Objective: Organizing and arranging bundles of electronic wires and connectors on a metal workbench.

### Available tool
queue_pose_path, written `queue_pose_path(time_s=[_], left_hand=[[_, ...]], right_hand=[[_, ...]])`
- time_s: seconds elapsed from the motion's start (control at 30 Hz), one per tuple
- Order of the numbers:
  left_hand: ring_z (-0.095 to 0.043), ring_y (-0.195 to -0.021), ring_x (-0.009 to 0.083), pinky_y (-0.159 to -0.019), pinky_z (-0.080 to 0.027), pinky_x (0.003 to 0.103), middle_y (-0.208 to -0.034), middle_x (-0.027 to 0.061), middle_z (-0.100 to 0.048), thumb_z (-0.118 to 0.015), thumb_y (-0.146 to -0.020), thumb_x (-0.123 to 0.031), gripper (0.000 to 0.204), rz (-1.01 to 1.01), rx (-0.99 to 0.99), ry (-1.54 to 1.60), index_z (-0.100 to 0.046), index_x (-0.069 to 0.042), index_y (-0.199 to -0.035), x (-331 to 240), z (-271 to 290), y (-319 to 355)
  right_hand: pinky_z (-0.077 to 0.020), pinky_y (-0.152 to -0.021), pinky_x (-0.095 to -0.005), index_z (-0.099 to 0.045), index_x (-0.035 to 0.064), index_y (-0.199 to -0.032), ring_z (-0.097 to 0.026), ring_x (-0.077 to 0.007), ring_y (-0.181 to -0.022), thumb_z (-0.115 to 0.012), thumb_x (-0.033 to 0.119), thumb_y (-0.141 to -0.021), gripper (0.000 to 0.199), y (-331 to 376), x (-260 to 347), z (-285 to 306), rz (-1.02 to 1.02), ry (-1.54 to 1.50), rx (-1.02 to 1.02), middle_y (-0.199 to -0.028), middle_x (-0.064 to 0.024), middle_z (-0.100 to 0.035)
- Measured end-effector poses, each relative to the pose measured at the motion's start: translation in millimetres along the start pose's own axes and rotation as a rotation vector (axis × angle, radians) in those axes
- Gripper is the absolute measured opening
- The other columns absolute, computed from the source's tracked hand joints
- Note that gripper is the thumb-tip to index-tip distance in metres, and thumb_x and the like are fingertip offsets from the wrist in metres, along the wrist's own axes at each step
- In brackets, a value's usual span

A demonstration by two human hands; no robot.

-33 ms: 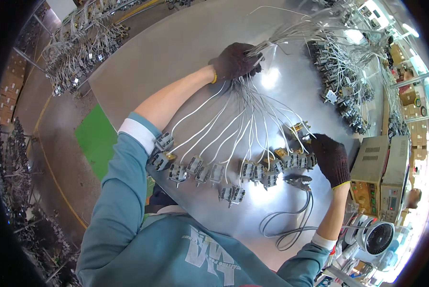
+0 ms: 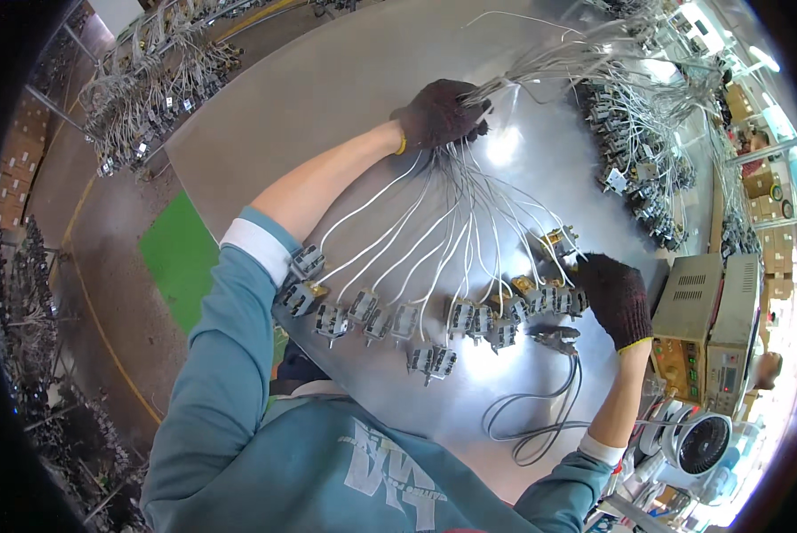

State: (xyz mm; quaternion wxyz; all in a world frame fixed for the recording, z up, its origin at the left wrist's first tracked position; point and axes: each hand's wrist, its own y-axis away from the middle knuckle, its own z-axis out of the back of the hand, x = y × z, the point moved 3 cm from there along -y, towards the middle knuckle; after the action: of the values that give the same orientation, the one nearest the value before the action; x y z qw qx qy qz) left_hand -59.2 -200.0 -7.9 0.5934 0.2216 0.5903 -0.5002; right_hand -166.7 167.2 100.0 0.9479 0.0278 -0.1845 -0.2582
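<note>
Left grip (image 2: pixel 438 114) clasps part-hidden white cables (image 2: pixel 458 178); whether right grip (image 2: pixel 613 299) is clenched, I cannot tell.

Left hand (image 2: pixel 443 114): dark-gloved, at the far side, fingers curled in a closed grip.
Left forearm (image 2: pixel 332 178): bare, slanting from near left toward far right.
Right hand (image 2: pixel 615 298): dark-gloved, at the right and nearer, fingertips unclear.
Right forearm (image 2: pixel 619 400): bare, reaching away from the near edge.
</note>
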Motion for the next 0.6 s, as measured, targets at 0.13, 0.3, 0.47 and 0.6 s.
queue_pose_path(time_s=[0.13, 0.3, 0.47, 0.6], left_hand=[[-0.074, -0.077, 0.0189, -0.073, -0.059, 0.036, -0.084, 0.0105, -0.075, -0.057, -0.106, -0.024, 0.026, 0.012, 0.047, -0.181, -0.069, -0.001, -0.103, -7.1, -2.9, -1.9], [-0.074, -0.076, 0.0175, -0.074, -0.06, 0.035, -0.086, 0.0094, -0.076, -0.059, -0.106, -0.02, 0.024, 0.203, 0.017, -0.014, -0.07, 0.0, -0.103, -13.8, -3.8, 1.4], [-0.074, -0.076, 0.016, -0.074, -0.06, 0.033, -0.085, 0.0091, -0.075, -0.058, -0.106, -0.021, 0.024, 0.189, -0.006, -0.016, -0.071, -0.001, -0.103, -21.7, -4.2, 4.9], [-0.073, -0.074, 0.0147, -0.073, -0.06, 0.033, -0.086, 0.0083, -0.076, -0.058, -0.106, -0.023, 0.025, 0.167, 0.003, -0.051, -0.071, -0.001, -0.103, -24.9, -5.2, 4.3]], right_hand=[[-0.054, -0.07, -0.0435, -0.076, 0.0057, -0.101, -0.069, -0.0394, -0.076, -0.063, 0.032, -0.102, 0.029, 1.2, 9.3, 9.1, 0.085, 0.163, 0.168, -0.085, -0.0206, -0.072], [-0.0549, -0.067, -0.0386, -0.071, 0.0036, -0.128, -0.07, -0.02, -0.069, -0.061, 0.031, -0.105, 0.037, -1.9, 3.3, 18.5, -0.334, -0.223, 0.316, -0.08, -0.0152, -0.074], [-0.0567, -0.072, -0.0325, -0.068, 0.0054, -0.135, -0.072, -0.018, -0.081, -0.071, 0.029, -0.1, 0.042, -30.5, 4.6, 0.5, 0.015, 0.095, 0.114, -0.096, -0.016, -0.077], [-0.0571, -0.08, -0.0338, -0.066, 0.007, -0.136, -0.071, -0.0173, -0.1, -0.077, 0.012, -0.092, 0.045, -45.0, 8.6, -10.0, 0.177, -0.125, -0.002, -0.12, -0.0113, -0.075]])
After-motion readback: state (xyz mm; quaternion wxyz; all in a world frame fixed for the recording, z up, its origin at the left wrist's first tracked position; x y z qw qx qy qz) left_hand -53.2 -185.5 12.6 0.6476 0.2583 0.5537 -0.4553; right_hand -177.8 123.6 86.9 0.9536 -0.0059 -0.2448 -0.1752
